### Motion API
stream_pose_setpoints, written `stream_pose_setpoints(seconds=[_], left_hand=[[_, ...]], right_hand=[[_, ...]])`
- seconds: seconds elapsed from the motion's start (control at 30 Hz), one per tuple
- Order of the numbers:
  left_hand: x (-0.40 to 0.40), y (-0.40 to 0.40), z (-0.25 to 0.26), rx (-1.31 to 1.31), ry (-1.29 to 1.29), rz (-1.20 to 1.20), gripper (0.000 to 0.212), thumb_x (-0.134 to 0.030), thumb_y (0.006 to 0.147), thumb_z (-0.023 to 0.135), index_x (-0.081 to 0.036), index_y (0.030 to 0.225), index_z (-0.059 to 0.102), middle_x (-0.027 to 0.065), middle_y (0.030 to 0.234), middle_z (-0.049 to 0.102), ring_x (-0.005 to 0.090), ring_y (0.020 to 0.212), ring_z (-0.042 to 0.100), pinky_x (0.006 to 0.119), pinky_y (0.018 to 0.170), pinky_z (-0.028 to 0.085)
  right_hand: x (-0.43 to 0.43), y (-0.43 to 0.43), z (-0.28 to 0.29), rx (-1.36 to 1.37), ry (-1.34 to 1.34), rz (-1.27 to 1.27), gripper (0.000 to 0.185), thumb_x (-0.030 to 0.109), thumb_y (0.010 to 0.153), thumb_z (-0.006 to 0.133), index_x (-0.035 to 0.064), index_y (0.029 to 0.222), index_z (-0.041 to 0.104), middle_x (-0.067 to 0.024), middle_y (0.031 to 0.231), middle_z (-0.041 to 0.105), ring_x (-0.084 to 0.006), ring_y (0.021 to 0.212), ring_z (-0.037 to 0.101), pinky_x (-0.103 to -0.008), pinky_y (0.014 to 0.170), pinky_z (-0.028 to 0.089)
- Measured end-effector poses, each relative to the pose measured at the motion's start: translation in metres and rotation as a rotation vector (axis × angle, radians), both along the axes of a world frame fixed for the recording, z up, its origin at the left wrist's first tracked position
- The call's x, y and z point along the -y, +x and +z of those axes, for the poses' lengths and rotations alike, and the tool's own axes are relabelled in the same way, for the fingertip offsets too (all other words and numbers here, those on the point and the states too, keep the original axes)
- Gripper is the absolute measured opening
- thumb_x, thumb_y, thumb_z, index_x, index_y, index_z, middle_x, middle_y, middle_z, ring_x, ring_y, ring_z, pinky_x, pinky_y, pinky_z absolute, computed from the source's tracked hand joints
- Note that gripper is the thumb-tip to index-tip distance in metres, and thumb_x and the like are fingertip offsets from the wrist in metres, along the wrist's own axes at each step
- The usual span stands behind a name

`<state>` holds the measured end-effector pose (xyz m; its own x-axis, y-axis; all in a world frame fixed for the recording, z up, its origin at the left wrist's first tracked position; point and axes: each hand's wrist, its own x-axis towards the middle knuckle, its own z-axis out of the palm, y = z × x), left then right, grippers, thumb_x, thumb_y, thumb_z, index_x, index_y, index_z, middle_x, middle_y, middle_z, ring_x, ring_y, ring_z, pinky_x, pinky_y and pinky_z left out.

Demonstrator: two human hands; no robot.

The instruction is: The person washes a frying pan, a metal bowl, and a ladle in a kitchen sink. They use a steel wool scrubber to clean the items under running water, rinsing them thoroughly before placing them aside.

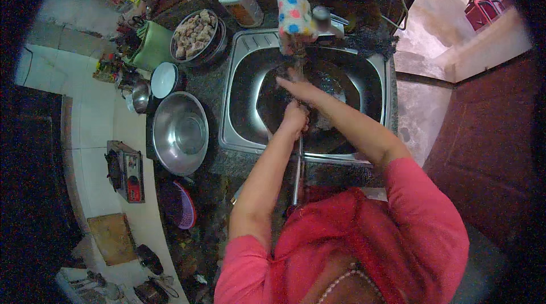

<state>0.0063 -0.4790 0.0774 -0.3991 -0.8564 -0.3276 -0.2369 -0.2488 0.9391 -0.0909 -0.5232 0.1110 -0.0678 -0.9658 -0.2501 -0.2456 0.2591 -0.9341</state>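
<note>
A large dark wok point(341, 127) lies in the stainless steel sink point(243, 145), its long metal handle point(297, 171) pointing towards my body. My left hand point(296, 118) is closed around the handle near the pan. Just beyond it, my right hand point(298, 87) reaches over the wok beneath the tap, fingers apart and slightly blurred; I see nothing in it. A white cloth with coloured dots point(294, 12) covers the tap above my hands. Water appears to run down beside my right hand, but the blur hides its exact path.
Left of the sink stand a wide steel basin point(181, 133), a pale bowl point(164, 80) and a bowl of brownish chunks point(194, 35). A pump bottle point(242, 5) stands behind the sink's left corner. Dark scouring mesh point(375, 46) lies at the right rear rim.
</note>
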Motion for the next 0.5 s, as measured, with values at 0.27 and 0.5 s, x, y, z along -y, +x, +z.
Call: stream_pose_setpoints(seconds=[0.27,0.5], left_hand=[[0.005,-0.031,0.03,-0.192,0.66,0.369,0.032,0.002,0.081,0.043,-0.007,0.111,0.039,0.0147,0.078,0.049,0.0179,0.047,0.045,0.029,0.036,0.038],[0.033,-0.026,0.007,-0.147,0.716,0.42,0.022,0.004,0.076,0.051,-0.005,0.09,0.037,0.0113,0.065,0.047,0.0174,0.043,0.044,0.029,0.036,0.037]], right_hand=[[0.021,-0.069,-0.082,0.205,0.174,-0.362,0.028,0.018,0.084,0.046,0.0012,0.106,0.052,-0.0139,0.09,0.058,-0.0263,0.073,0.055,-0.0375,0.057,0.044],[-0.012,-0.051,-0.083,-0.037,0.0,-0.637,0.025,0.019,0.087,0.044,0.0012,0.1,0.056,-0.019,0.09,0.06,-0.0315,0.08,0.058,-0.0372,0.071,0.043]])
